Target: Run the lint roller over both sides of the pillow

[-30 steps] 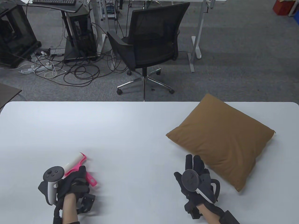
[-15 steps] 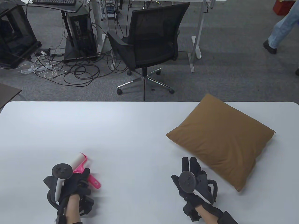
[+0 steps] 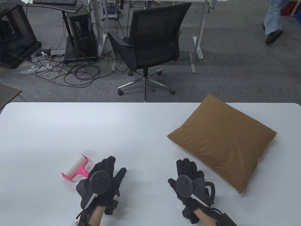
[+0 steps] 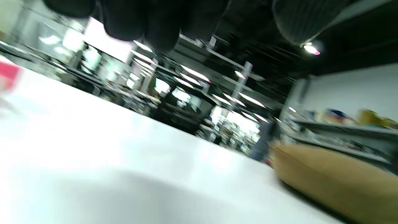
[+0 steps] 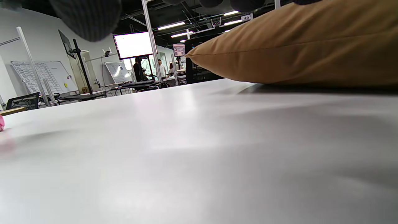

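A pink lint roller (image 3: 75,167) with a white roll lies on the white table (image 3: 94,127) at the front left, its handle partly hidden under my left hand's tracker. My left hand (image 3: 110,166) rests flat beside it with straight fingers and holds nothing. The brown pillow (image 3: 223,141) lies flat at the right; it shows too in the left wrist view (image 4: 335,180) and the right wrist view (image 5: 304,46). My right hand (image 3: 185,166) lies flat just left of the pillow's near edge, fingers straight, apart from the pillow.
Beyond the table's far edge stands a black office chair (image 3: 150,44), with computer cases and tangled cables (image 3: 70,68) on the floor at the left. A person's leg (image 3: 272,21) is at the top right.
My left hand let go of the lint roller, which now lies on the table, and moved right to lie flat. My right hand shifted slightly left. A person walked across the back right.
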### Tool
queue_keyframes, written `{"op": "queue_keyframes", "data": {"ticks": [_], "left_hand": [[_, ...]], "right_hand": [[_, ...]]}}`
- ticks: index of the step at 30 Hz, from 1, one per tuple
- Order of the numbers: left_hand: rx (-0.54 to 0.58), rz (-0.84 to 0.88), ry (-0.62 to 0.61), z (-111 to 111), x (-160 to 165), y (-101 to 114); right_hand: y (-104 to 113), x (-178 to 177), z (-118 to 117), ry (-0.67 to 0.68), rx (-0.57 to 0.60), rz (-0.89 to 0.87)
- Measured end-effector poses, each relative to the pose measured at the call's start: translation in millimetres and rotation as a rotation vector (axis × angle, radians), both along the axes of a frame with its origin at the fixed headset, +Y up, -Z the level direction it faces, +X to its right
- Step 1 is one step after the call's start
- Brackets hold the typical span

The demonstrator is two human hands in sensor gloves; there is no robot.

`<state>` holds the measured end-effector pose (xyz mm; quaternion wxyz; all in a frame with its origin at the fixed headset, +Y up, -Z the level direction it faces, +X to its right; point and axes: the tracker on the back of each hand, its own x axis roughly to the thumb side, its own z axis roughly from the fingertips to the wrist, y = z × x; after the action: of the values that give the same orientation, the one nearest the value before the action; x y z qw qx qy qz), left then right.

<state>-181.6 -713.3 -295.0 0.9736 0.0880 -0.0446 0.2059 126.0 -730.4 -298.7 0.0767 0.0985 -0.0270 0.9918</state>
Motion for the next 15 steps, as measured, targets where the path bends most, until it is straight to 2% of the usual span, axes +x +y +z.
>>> {"op": "queue_keyframes", "data": {"ticks": [3, 5, 9, 11, 15], "left_hand": [[-0.069, -0.030, -0.110, -4, 21, -14], [-0.141, -0.069, -0.139, -6, 32, -22], [-0.179, -0.169, -0.177, -11, 44, -35], [-0.249, -0.182, -0.215, -12, 49, -41], [-0.260, -0.208, -0.214, -13, 51, -46]], "right_hand": [[-1, -7, -2, 0.018, 0.008, 0.026], [-3, -10, -3, 0.026, -0.003, 0.043], [-10, -13, -4, 0.047, -0.036, 0.070], [-13, -13, -4, 0.052, -0.066, 0.086], [-18, -12, -3, 0.060, -0.105, 0.108]]}}
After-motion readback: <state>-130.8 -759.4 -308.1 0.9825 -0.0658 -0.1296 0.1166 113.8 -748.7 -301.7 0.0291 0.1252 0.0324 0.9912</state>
